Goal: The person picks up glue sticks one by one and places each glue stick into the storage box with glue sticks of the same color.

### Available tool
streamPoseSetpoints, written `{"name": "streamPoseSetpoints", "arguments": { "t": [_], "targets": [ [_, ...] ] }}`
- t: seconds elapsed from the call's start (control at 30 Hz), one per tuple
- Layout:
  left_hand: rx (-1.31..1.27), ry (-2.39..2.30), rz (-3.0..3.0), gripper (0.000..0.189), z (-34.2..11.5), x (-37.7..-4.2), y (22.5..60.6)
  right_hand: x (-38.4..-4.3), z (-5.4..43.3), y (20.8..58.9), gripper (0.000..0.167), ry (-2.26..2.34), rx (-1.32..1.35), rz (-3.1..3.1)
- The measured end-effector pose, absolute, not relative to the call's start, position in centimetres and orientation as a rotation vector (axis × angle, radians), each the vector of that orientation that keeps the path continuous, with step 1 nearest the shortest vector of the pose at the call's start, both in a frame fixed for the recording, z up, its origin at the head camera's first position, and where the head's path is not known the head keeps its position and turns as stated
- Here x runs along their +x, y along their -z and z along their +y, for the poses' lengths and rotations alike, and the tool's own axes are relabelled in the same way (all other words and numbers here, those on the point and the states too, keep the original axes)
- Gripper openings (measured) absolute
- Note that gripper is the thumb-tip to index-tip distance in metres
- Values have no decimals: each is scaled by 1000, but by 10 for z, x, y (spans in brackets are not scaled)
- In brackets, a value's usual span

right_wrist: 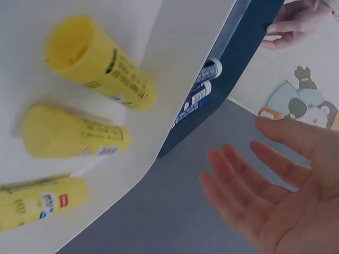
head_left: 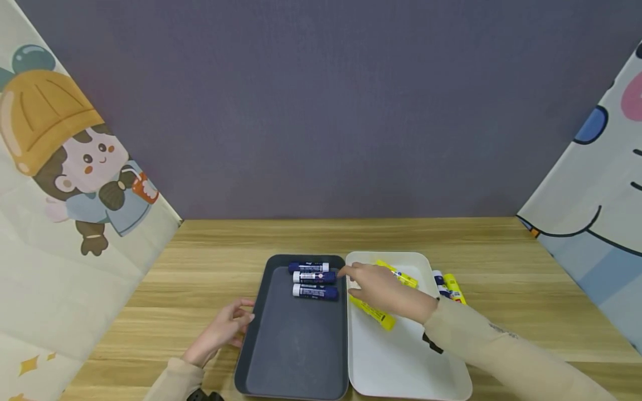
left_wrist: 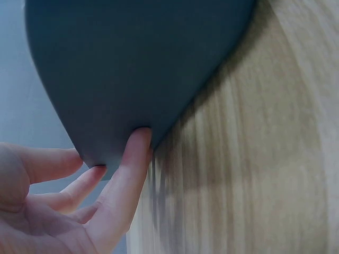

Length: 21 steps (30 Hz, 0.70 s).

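Observation:
My left hand touches the left side of a dark grey tray; in the left wrist view its fairly straight fingers rest against the tray's outer wall. Three blue glue sticks with white ends lie side by side in that tray's upper right part. Over the white tray hovers my right hand, its fingertips near the shared edge of both trays. In the right wrist view this hand holds nothing, fingers loosely spread. Yellow glue sticks lie in the white tray, partly hidden by the hand in the head view.
Right of the white tray, blue glue sticks and a yellow glue stick lie on the wooden table. A dark grey panel rises behind the table, with cartoon-printed cloths at both sides.

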State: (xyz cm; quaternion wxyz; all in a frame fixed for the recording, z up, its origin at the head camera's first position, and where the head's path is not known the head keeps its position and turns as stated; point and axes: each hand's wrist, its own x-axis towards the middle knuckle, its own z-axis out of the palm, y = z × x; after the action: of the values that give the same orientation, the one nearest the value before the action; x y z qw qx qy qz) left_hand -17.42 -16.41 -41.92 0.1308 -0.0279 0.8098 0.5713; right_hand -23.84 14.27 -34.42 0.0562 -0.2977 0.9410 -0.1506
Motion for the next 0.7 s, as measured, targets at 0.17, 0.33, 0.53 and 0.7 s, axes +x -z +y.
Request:
{"name": "streamPoseSetpoints", "arguments": {
  "t": [0.17, 0.33, 0.53, 0.7],
  "targets": [
    [-68, -1663, 2346, 37, -165, -175, 420, -236, 156, 342, 33, 423, -888, 2927],
    [-58, -1668, 2337, 37, -165, -175, 420, -235, 170, 343, 33, 447, -850, 2987],
    [-64, -1662, 2336, 37, -165, -175, 420, -235, 192, 346, 34, 475, -847, 3034],
    [-66, -1664, 2337, 37, -165, -176, 420, -236, 211, 349, 33, 546, -832, 3071]
  ]
}}
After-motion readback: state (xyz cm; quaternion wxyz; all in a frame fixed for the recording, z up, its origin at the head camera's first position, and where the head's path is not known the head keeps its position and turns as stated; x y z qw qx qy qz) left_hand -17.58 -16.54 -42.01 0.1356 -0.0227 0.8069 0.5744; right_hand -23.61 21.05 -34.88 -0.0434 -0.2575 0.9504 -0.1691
